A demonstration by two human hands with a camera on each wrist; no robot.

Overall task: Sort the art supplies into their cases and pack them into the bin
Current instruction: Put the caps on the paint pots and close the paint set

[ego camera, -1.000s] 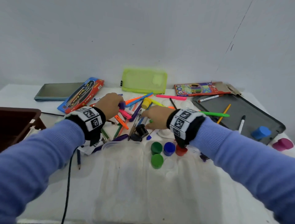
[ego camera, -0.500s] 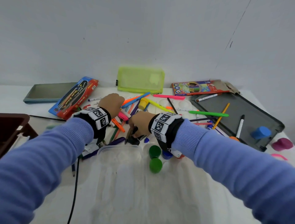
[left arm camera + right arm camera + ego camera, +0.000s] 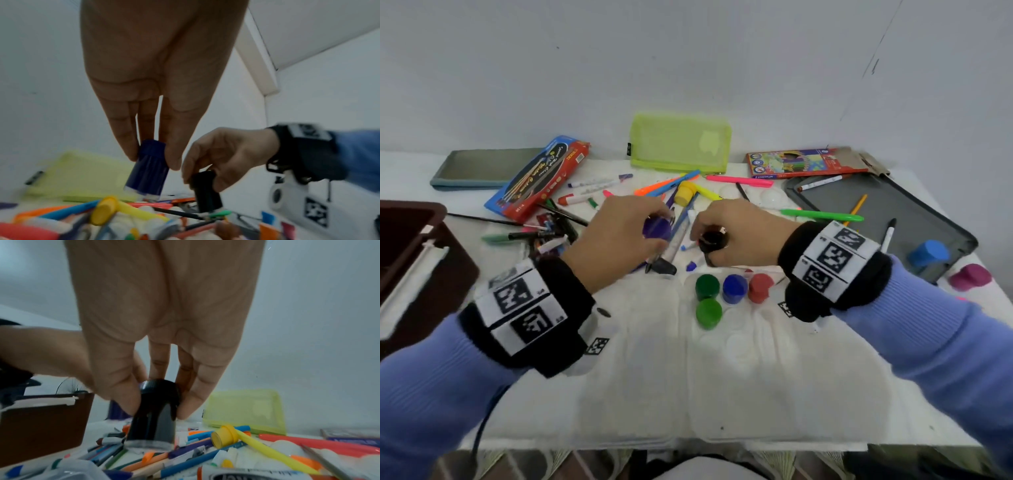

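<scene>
purple paint pot [image 3: 147,168] is being pinched by the left hand [image 3: 619,240]; the right hand [image 3: 736,233] is gripping a black paint pot [image 3: 156,415].

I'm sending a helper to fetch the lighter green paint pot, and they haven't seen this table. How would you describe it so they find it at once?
On the white table, find the cluster of four small paint pots just in front of the pile of pens. Three stand in a row: dark green pot, blue pot, red pot. The light green pot stands alone on the near side of that row, in front of the dark green one, and is brighter.
</scene>
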